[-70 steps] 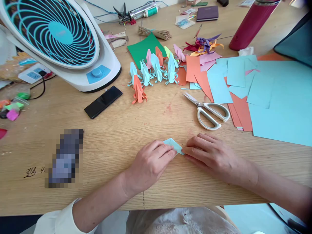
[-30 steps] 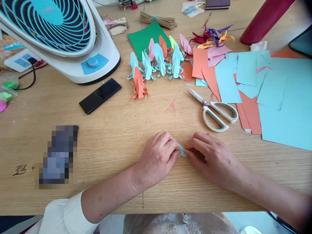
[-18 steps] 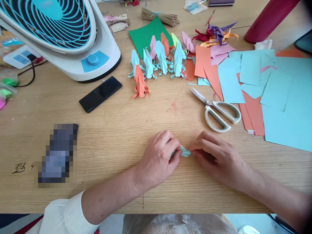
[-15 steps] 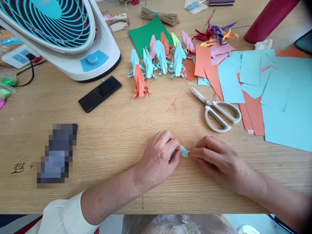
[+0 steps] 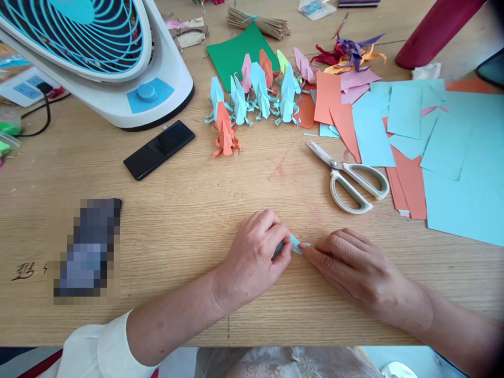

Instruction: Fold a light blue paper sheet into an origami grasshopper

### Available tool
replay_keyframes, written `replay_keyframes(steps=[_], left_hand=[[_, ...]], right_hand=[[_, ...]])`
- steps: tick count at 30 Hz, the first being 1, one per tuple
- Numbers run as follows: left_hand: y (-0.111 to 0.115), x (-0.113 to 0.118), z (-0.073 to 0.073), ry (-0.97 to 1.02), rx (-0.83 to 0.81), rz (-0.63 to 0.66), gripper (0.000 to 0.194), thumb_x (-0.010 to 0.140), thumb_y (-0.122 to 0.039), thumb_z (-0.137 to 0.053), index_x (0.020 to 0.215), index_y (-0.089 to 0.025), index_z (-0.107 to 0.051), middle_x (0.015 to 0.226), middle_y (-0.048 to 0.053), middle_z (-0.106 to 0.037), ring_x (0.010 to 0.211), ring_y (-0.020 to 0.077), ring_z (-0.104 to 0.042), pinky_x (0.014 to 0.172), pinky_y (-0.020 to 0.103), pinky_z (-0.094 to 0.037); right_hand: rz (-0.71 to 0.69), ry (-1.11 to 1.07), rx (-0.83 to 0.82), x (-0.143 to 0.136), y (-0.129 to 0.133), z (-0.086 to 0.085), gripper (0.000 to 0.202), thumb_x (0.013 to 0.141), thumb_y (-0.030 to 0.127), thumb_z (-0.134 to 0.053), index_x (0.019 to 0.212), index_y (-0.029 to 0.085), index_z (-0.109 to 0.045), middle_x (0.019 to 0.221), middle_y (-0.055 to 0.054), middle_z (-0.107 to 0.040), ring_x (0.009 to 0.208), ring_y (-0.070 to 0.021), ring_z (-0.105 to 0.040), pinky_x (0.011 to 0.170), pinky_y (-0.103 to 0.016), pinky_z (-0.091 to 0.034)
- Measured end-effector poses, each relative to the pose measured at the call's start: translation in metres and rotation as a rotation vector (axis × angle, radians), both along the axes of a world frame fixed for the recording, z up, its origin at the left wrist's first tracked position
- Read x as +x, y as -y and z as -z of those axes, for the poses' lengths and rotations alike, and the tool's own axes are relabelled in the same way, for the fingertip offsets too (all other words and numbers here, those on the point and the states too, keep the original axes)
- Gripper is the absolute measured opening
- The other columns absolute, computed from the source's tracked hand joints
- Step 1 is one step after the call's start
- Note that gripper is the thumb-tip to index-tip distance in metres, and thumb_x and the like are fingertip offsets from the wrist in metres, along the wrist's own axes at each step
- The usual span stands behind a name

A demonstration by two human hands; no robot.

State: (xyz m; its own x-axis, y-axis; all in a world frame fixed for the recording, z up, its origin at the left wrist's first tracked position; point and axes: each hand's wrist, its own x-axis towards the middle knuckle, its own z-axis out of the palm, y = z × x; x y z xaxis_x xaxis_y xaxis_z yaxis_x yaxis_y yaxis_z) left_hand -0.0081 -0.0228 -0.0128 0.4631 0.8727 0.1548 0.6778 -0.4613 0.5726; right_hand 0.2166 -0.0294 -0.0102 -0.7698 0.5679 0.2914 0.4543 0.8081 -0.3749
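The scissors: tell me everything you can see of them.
The scissors lie on the wooden table, their pointed blades aimed toward the upper left of the picture. The blades look like silvery metal and sit together, shut or nearly so, with a round pivot behind them. The two looped handles are off-white with grey inner edges, plastic by the look. The far loop comes close to the orange paper; whether they touch is unclear. Neither hand is on them.
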Motion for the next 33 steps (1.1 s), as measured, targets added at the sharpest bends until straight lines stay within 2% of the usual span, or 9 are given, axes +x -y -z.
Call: replay_keyframes(steps=[5, 14, 24, 33], left_hand=[[0.000, 0.001, 0.000, -0.010, -0.005, -0.011, 0.010, 0.089, -0.014, -0.055, 0.080, -0.017, -0.057, 0.090, 0.005, -0.057, 0.086, 0.0184, -0.057, 0.078, 0.034, -0.048], [0.000, 0.003, -0.001, -0.027, -0.003, -0.023, 0.009, 0.087, -0.013, -0.054, 0.079, -0.017, -0.056, 0.088, 0.005, -0.057, 0.084, 0.0180, -0.056, 0.076, 0.034, -0.048], [-0.001, 0.002, -0.006, 0.002, -0.103, -0.047, 0.009, 0.087, -0.013, -0.056, 0.080, -0.018, -0.056, 0.093, 0.005, -0.056, 0.085, 0.0183, -0.056, 0.077, 0.035, -0.049], [-0.003, 0.004, -0.011, -0.050, -0.181, -0.021, 0.014, 0.085, -0.006, -0.054, 0.086, -0.020, -0.056, 0.094, 0.003, -0.056, 0.091, 0.0195, -0.055, 0.081, 0.036, -0.047]], right_hand=[[-0.002, 0.005, 0.009, 0.000, 0.000, 0.001, 0.027, 0.097, 0.008, -0.047, 0.119, 0.007, -0.061, 0.082, -0.008, -0.057, 0.072, -0.0186, -0.050, 0.066, -0.036, -0.043], [-0.010, 0.023, 0.038, -0.003, 0.000, 0.000, 0.031, 0.097, 0.007, -0.043, 0.124, 0.007, -0.059, 0.081, -0.007, -0.058, 0.071, -0.0190, -0.051, 0.068, -0.036, -0.044], [-0.020, 0.102, 0.187, -0.007, 0.000, -0.008, 0.025, 0.096, 0.007, -0.044, 0.107, 0.008, -0.067, 0.074, -0.006, -0.060, 0.066, -0.0191, -0.052, 0.063, -0.036, -0.044], [-0.027, 0.139, 0.233, -0.009, 0.001, -0.008, 0.020, 0.095, 0.007, -0.049, 0.097, 0.008, -0.069, 0.077, -0.006, -0.060, 0.065, -0.0178, -0.048, 0.060, -0.036, -0.040]])
